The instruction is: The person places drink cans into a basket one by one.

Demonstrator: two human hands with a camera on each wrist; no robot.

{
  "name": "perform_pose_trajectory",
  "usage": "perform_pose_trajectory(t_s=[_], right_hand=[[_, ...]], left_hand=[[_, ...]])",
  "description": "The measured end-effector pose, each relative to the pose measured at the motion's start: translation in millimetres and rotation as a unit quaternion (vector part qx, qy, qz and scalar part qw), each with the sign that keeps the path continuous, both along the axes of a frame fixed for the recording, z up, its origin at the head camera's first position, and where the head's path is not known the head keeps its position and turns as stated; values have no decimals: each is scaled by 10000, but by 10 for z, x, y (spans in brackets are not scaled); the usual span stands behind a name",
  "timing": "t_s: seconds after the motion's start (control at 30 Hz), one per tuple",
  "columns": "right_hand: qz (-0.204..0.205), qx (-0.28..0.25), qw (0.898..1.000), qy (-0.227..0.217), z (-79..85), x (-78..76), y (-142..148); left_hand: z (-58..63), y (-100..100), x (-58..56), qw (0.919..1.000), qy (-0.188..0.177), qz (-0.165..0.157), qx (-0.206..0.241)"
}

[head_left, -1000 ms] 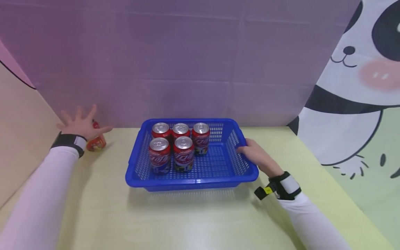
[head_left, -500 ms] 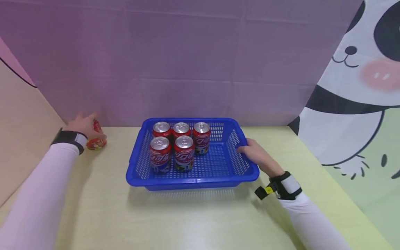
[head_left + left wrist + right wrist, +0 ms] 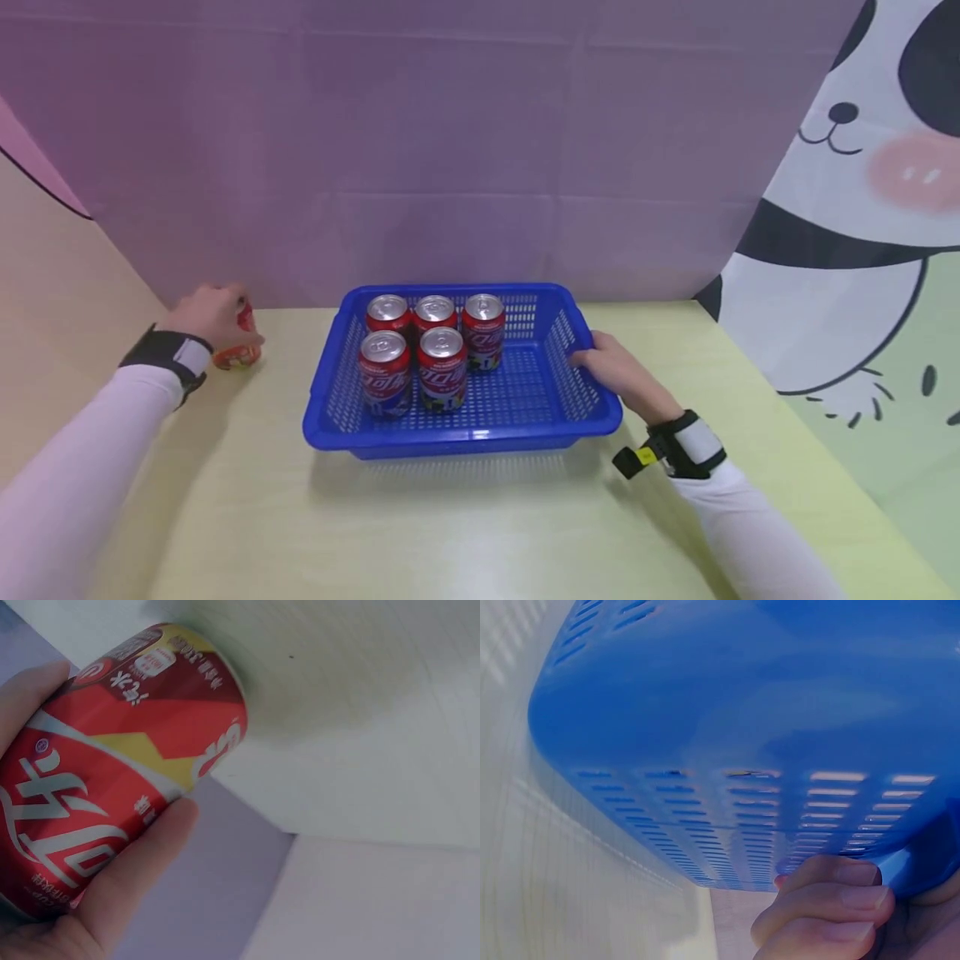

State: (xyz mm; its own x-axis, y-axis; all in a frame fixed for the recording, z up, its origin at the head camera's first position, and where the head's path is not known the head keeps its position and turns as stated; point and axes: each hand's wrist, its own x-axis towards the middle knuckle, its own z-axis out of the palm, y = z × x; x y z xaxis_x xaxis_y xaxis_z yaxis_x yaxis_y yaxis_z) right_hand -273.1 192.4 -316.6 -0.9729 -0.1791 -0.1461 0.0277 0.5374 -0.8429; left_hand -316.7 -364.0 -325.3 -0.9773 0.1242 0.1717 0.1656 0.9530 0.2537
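Observation:
At the far left of the table, my left hand grips a red soda can; the hand covers its top in the head view. In the left wrist view, finger and thumb lie on opposite sides of the can, which has yellow and white markings. A blue plastic basket sits mid-table with several red soda cans upright in its left part. My right hand holds the basket's right rim. The right wrist view shows curled fingers beneath that rim, against the slotted wall.
The pale wooden table meets a purple-covered wall just behind the basket. A beige panel borders the left side, close to my left hand. A panda-print wall covering stands along the right.
My left hand was spread wide above and behind the can; its fingers have come down and closed around it. The right hand and the basket have stayed in place.

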Motion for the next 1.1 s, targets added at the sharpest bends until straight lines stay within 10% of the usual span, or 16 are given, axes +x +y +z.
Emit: perform_pose_trajectory(t_s=[0.33, 0.6, 1.1], right_hand=[[101, -76, 9999, -86, -23, 3, -8], [-18, 96, 9999, 66, -11, -22, 6], [-98, 49, 9999, 1, -12, -28, -20]], left_hand=[[854, 430, 523, 9938, 721, -830, -149], [1478, 1210, 778, 9824, 853, -1610, -423], [1321, 2458, 784, 9095, 1584, -3818, -446]])
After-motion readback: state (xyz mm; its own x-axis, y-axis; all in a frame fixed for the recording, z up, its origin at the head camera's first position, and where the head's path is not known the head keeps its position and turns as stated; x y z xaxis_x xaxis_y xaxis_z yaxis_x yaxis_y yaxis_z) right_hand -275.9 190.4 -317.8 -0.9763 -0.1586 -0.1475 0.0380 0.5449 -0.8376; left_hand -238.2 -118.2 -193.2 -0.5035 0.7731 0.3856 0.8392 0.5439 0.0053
